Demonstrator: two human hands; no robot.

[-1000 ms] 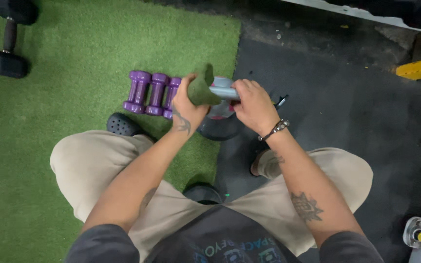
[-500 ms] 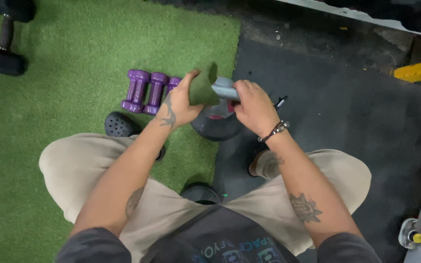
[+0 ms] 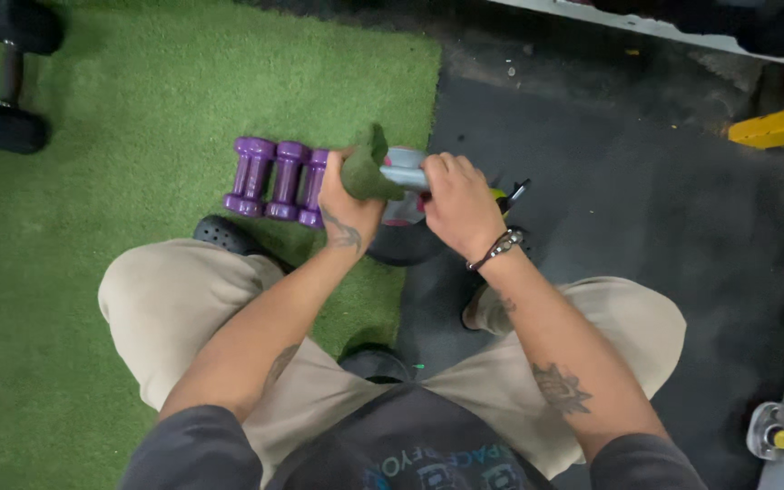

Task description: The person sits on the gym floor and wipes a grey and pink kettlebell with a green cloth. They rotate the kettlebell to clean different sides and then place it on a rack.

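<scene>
My left hand (image 3: 348, 201) is closed around a green cloth (image 3: 365, 171), pressed on the grey dumbbell (image 3: 403, 172) that my right hand (image 3: 457, 201) grips; its long axis runs sideways between them, 3 purple dumbbells (image 3: 281, 180) just left.

Three purple dumbbells (image 3: 285, 180), one black dumbbell (image 3: 9, 77), one green cloth (image 3: 367, 172).

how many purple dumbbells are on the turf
3, side by side in a row on the green turf: left one, middle one, right one, partly covered by the left hand gripping a green cloth. More may be hidden behind the hands.
</scene>
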